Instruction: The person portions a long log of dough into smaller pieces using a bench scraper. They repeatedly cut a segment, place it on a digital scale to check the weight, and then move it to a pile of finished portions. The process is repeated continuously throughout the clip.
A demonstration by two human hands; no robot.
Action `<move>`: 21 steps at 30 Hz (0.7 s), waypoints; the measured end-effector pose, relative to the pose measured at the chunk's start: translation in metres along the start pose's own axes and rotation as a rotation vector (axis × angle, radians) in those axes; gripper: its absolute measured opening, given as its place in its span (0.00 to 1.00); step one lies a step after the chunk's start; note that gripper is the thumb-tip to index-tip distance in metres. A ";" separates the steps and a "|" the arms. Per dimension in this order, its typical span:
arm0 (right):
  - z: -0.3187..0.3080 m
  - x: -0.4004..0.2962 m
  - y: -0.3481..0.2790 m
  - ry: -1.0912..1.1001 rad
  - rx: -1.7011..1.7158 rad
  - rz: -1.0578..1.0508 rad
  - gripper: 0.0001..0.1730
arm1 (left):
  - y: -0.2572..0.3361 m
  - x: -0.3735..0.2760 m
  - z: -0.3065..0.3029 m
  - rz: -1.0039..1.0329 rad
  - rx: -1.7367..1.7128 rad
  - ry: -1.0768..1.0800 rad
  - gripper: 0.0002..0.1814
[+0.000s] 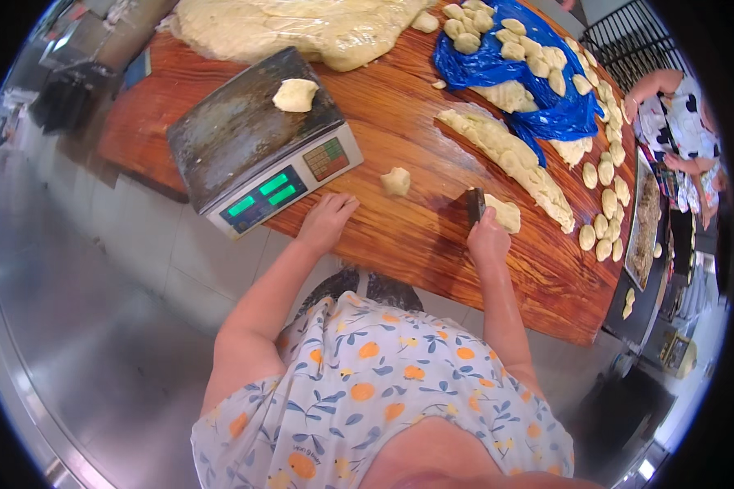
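Note:
My right hand [489,241] grips a dark-handled dough scraper [476,206], with a flat piece of dough [504,214] right beside it on the wooden table. My left hand [328,221] rests palm down at the table's near edge, fingers together, just in front of the digital scale [251,131]; nothing shows in it, though its underside is hidden. One lump of dough [295,95] lies on the scale's dark platform, and the display is lit green. Between my hands, a bit farther in, sits a small dough ball [396,181]. Beyond the scraper stretches a long dough strip [514,160].
A large dough mass [300,27] under clear plastic fills the table's far side. Blue plastic sheeting [471,66] at the far right carries several dough pieces [541,56]. More dough balls [605,223] line the right edge, near a long tray [643,226]. Another person [673,131] stands there.

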State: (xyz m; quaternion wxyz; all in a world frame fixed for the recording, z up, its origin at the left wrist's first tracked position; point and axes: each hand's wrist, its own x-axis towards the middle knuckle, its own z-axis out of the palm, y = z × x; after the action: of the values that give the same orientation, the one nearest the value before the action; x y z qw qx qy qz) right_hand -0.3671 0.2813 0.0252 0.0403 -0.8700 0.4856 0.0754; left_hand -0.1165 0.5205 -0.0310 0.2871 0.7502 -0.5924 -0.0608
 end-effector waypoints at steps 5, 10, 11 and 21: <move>0.004 -0.001 0.002 0.006 0.008 -0.007 0.14 | -0.010 0.004 0.002 -0.008 -0.026 -0.011 0.17; 0.000 -0.001 -0.001 0.027 0.012 -0.019 0.14 | -0.012 0.008 0.012 -0.056 -0.061 0.067 0.11; 0.000 -0.001 -0.001 0.032 0.007 -0.020 0.14 | -0.012 0.008 0.013 -0.073 -0.085 0.081 0.10; 0.007 -0.003 0.006 0.064 0.015 -0.026 0.14 | -0.011 0.010 0.016 -0.169 -0.162 0.098 0.07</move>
State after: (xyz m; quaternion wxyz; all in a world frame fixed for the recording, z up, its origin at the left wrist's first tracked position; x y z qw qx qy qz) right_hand -0.3744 0.2820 0.0188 0.0322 -0.8778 0.4760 0.0436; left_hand -0.1116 0.5068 -0.0474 0.3694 0.7739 -0.5055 -0.0955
